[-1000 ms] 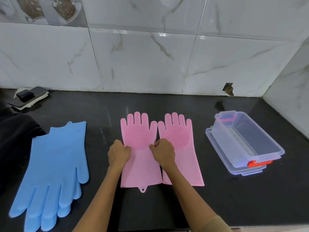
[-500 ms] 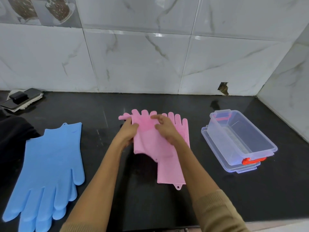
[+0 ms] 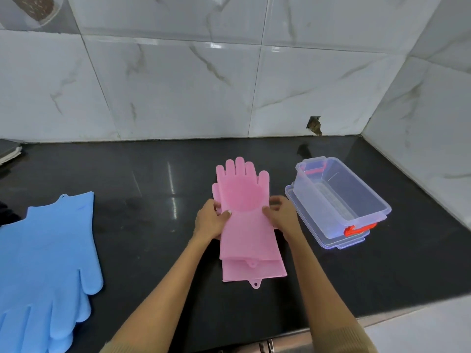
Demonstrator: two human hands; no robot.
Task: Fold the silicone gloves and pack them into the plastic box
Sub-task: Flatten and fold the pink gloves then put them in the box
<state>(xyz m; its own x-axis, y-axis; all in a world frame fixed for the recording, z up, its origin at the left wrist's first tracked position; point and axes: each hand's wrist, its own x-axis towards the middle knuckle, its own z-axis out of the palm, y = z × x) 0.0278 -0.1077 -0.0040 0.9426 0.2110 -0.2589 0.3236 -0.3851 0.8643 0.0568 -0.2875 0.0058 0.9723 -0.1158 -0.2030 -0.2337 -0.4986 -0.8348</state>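
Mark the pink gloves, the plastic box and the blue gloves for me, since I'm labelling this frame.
pink gloves [image 3: 246, 225]: head view, palm of the top glove.
plastic box [image 3: 312, 197]: head view, its long left wall.
blue gloves [image 3: 51, 248]: head view, back of the top glove.

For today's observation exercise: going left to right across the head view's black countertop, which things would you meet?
Stacked blue silicone gloves → left hand → stacked pink silicone gloves → right hand → clear plastic box with red latches.

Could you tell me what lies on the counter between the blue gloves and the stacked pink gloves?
Nothing: in the head view, only bare black counter separates the blue gloves from the pink gloves, apart from the left hand gripping the pink pair's edge.
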